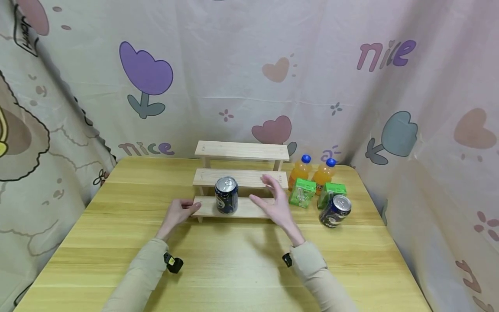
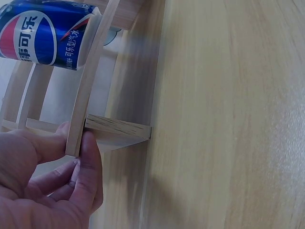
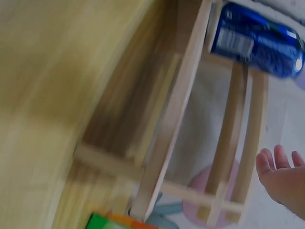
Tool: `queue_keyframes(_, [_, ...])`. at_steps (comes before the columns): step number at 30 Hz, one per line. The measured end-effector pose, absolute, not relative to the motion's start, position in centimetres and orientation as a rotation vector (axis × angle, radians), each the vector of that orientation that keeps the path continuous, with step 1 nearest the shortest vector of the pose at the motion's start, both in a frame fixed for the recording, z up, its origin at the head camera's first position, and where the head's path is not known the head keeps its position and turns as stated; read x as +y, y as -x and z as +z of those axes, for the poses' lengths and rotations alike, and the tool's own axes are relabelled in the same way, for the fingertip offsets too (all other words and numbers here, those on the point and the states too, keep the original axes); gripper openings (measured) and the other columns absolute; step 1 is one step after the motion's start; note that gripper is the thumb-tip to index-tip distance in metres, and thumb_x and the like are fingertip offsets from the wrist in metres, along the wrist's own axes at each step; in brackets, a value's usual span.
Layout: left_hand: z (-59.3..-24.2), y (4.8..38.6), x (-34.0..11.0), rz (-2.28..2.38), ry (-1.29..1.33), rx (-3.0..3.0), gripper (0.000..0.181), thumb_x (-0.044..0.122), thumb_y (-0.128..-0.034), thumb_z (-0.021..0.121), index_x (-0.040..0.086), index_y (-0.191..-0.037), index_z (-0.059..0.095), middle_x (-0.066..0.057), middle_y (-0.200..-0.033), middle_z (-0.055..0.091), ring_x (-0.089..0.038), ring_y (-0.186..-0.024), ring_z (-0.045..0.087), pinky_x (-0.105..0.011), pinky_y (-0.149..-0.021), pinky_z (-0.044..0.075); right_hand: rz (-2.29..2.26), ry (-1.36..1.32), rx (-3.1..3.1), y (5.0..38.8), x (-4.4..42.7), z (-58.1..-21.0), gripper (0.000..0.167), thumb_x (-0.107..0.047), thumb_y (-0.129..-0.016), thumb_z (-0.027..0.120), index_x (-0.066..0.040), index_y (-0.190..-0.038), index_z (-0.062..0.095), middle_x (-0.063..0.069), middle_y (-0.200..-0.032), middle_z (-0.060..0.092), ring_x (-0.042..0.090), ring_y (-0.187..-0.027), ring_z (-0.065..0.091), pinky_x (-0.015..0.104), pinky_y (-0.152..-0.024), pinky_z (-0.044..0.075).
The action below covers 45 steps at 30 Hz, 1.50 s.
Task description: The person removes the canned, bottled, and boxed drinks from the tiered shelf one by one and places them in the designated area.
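A three-step wooden shelf stands on the table. On its lowest step a dark blue cola can sits upright, left of the middle; in the left wrist view the can shows a red, white and blue logo. My left hand pinches the left end of that lowest step, thumb above and fingers below, as the left wrist view of the hand shows. Over the right part of the shelf hovers my right hand, fingers spread and holding nothing, apart from the can.
Right of the shelf are two orange juice bottles with blue caps, two green drink cartons and a second cola can, which looks tilted. A patterned curtain hangs behind the wooden table.
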<state>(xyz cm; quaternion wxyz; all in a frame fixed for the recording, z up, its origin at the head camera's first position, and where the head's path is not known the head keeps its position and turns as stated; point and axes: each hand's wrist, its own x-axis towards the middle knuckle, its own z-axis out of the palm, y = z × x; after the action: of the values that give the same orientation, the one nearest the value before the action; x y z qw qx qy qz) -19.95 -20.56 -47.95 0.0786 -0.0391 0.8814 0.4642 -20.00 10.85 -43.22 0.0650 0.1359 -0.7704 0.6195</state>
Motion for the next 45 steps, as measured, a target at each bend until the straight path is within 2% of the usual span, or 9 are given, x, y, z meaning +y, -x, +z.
queue_keyframes(7, [-47.9,19.8,-20.5,1.396,0.130,2.632,0.055,0.030,-0.0997,0.064,-0.016,-0.129,0.057,-0.035,-0.125,0.064,-0.044,-0.113,0.065,-0.049,-0.095,0.056,1.905,-0.468,-2.394,20.4,7.7,-43.3,0.077,-0.015,-0.082,0.083,-0.003,-0.147,0.044,0.018,-0.149,0.051,0.037,-0.139,0.047,0.057,-0.118,0.036])
queue_keyframes(11, [-47.9,19.7,-20.5,1.406,0.124,2.632,0.054,0.029,-0.0996,0.064,-0.017,-0.128,0.056,-0.035,-0.125,0.064,-0.044,-0.112,0.065,-0.049,-0.095,0.056,1.885,-0.509,-2.420,20.7,6.3,-43.4,0.077,-0.016,-0.082,0.083,-0.004,-0.147,0.044,0.017,-0.147,0.052,0.036,-0.136,0.049,0.056,-0.115,0.040])
queue_keyframes(21, [-47.8,19.8,-20.5,1.394,0.140,2.634,0.056,0.032,-0.0993,0.064,-0.015,-0.129,0.057,-0.034,-0.125,0.064,-0.044,-0.113,0.065,-0.050,-0.096,0.056,1.827,-0.590,-2.418,21.2,3.7,-43.7,0.076,-0.017,-0.081,0.085,-0.005,-0.144,0.045,0.014,-0.141,0.054,0.029,-0.130,0.054,0.046,-0.114,0.043])
queue_keyframes(31, [-48.0,19.8,-20.5,1.417,0.157,2.614,0.055,0.030,-0.0993,0.064,-0.015,-0.129,0.057,-0.033,-0.125,0.065,-0.042,-0.112,0.066,-0.049,-0.096,0.055,1.816,-0.535,-2.427,21.3,2.8,-44.0,0.073,-0.019,-0.079,0.085,-0.008,-0.141,0.047,0.014,-0.135,0.060,0.029,-0.126,0.057,0.045,-0.112,0.046])
queue_keyframes(45, [-47.9,19.8,-20.6,1.440,0.163,2.582,0.058,0.032,-0.0998,0.064,-0.015,-0.132,0.055,-0.033,-0.127,0.064,-0.042,-0.115,0.064,-0.045,-0.094,0.057,1.798,-0.512,-2.367,21.3,3.5,-43.5,0.070,-0.012,-0.073,0.089,-0.007,-0.135,0.055,0.012,-0.129,0.064,0.026,-0.121,0.060,0.043,-0.107,0.050])
